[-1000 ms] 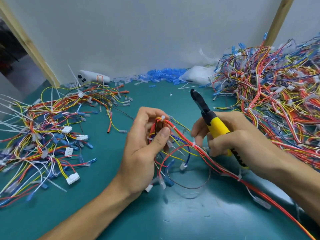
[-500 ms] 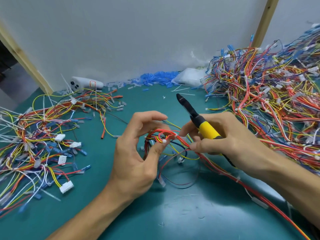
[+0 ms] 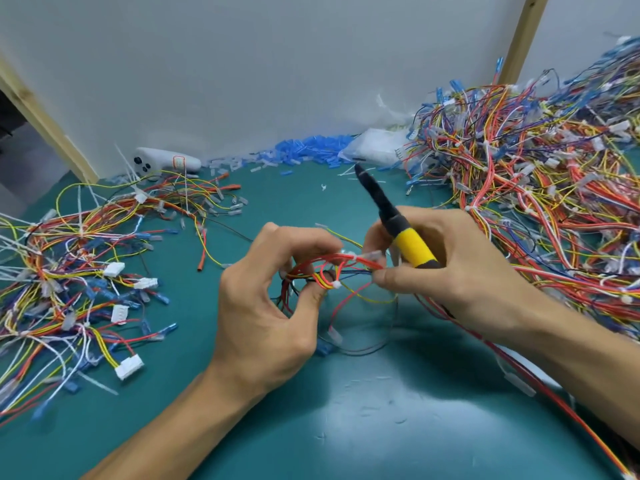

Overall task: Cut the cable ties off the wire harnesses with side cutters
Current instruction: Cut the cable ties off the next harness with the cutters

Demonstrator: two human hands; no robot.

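Above the middle of the green mat, my left hand (image 3: 270, 306) pinches a wire harness (image 3: 332, 271) of red, yellow and blue wires between thumb and fingers. A small white cable tie (image 3: 335, 285) sits on the bundle just right of my thumb tip. My right hand (image 3: 446, 268) grips the yellow-handled side cutters (image 3: 408, 245), whose black jaws point up and to the left, away from the wires. The fingertips of that hand also pinch the harness at its right end. Whether the jaws are apart cannot be seen.
A large tangled pile of harnesses (image 3: 540, 188) fills the right side. A looser pile (image 3: 69, 271) with white connectors lies on the left. Blue and clear sleeves (image 3: 304, 150), a plastic bag (image 3: 377, 147) and a white controller (image 3: 166, 162) lie along the back wall.
My left hand has loosened from a full grasp to a thumb-and-finger pinch. My right hand has moved its fingertips onto the harness, and the cutters have tilted further left.
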